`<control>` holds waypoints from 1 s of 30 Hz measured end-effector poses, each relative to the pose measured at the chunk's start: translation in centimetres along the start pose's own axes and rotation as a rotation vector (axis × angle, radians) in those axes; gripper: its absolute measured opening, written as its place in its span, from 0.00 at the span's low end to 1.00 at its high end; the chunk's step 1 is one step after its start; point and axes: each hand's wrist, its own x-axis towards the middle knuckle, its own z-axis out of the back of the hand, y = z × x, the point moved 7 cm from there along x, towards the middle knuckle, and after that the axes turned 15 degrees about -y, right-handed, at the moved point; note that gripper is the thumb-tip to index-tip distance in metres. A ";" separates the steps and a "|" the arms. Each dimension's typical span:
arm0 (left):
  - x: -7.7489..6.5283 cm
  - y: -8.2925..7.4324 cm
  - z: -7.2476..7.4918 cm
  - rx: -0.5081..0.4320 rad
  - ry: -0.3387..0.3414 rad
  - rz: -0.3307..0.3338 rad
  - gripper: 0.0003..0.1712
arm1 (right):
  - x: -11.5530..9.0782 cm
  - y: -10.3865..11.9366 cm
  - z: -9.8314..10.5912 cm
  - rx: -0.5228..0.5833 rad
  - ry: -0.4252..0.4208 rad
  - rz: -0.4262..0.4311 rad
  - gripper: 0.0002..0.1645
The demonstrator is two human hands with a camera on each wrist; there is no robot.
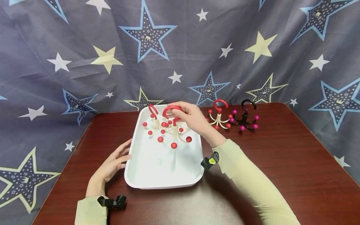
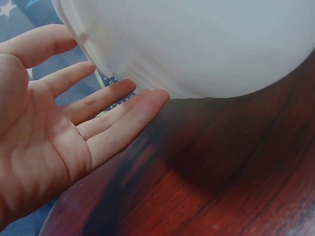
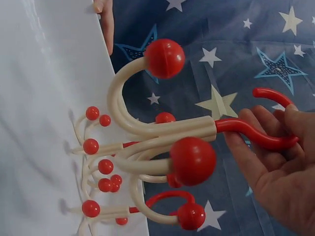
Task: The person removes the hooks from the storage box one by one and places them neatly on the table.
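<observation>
My right hand [image 1: 194,117] grips the red hook of a multi-arm hanging hook [image 1: 175,134] with cream arms and red ball tips. In the right wrist view, the fingers curl round that red hook, and the cream arms of the held hook [image 3: 167,129] spread out from it. It hangs over the far half of a white tray [image 1: 160,168]. Behind it in the tray are more hooks of the same kind, one of them a red-topped hook [image 1: 153,111] at the left; others are partly hidden. With fingers extended, my left hand [image 1: 112,162] touches the tray's left side.
To the right of the tray, a red-and-cream hook [image 1: 218,118] stands on the dark wooden table [image 1: 281,162]. Beside it is a black hook [image 1: 245,119] with purple balls. A star-patterned curtain [image 1: 180,56] hangs behind the table's far edge.
</observation>
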 end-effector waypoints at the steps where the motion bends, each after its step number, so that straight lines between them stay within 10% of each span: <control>1: 0.0 0.0 0.0 0.001 0.001 0.000 0.35 | 0.0 0.1 0.3 0.010 -0.011 0.001 0.18; 30: -0.1 0.1 0.2 0.002 -0.009 -0.007 0.35 | -2.4 -1.3 11.3 0.120 -0.269 0.035 0.17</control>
